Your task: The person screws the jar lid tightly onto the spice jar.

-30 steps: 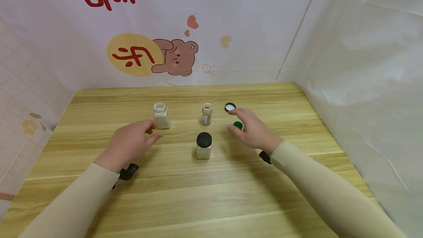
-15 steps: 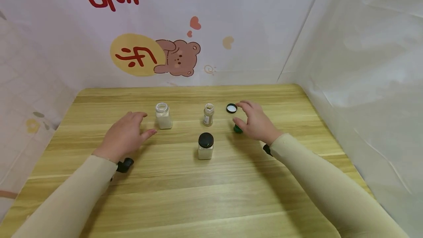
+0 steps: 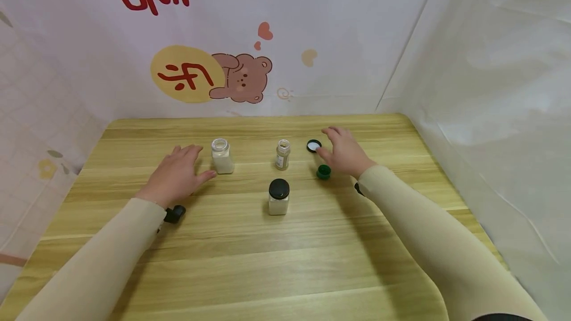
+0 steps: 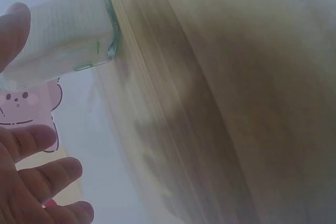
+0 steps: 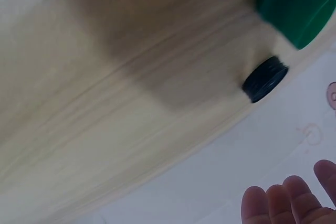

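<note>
- Left of the black-capped jar (image 3: 278,198), your left hand (image 3: 175,175) spreads near a glass jar (image 3: 223,160).
- Right of it, your spread right hand (image 3: 345,155) perhaps touches a black lid (image 3: 314,146).

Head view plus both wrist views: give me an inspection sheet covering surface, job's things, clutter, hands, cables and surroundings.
Surface: wood-grain table.
Job's things: lidless square glass jar, smaller lidless jar and black-lidded jar, all upright; black cap and green cap, both open side up.
Clutter: nothing seen, barring an unidentifiable dark edge at the head view's bottom right.
Hands: left hand open beside the square glass jar, contact unclear; right hand open by the two caps, holding nothing.
Cables: nothing seen.
Surroundings: white sheeting behind, with a bear print.
</note>
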Motion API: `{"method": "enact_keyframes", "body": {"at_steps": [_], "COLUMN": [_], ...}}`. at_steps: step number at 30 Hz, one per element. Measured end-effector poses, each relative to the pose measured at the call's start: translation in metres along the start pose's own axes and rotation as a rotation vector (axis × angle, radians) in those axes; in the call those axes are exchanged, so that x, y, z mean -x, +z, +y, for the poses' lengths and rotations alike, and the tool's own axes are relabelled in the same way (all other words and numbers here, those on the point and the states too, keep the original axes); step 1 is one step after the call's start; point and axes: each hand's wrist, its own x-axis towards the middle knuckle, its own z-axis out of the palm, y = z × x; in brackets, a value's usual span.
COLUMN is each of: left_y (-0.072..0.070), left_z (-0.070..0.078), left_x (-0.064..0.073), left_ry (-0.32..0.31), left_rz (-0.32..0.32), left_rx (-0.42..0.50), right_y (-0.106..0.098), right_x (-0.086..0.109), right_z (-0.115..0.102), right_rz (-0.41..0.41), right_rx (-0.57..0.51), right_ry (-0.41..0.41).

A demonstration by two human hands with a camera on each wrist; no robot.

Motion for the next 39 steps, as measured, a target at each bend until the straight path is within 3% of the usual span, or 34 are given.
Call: {"method": "enact_keyframes", "body": {"at_steps": [6,13,30,39], "left_y": [0.001,0.007,0.015,0.019], "left_z": [0.000,-0.004,-0.005,-0.007], "left_x": [-0.008,-0.018,-0.027,-0.030], "left_ry": [0.010,-0.003,-0.030,-0.054], "left_rz": [-0.006,-0.026,-0.099,-0.133], "left_rx": [0.019,0.098,0.276,0.315], "right_y": [0.003,0.005,0.009,0.014], "right_x": [-0.014,-0.025,-0.045,-0.049], "right_z": [0.005,0.002,0.012,0.022], "right_rz": [-0.002,-0.071,-0.156,-0.211], "right_rx": [0.044,0.103,0.194,0.191], "right_ry": [0.012,0.014,0.034,0.044]}}
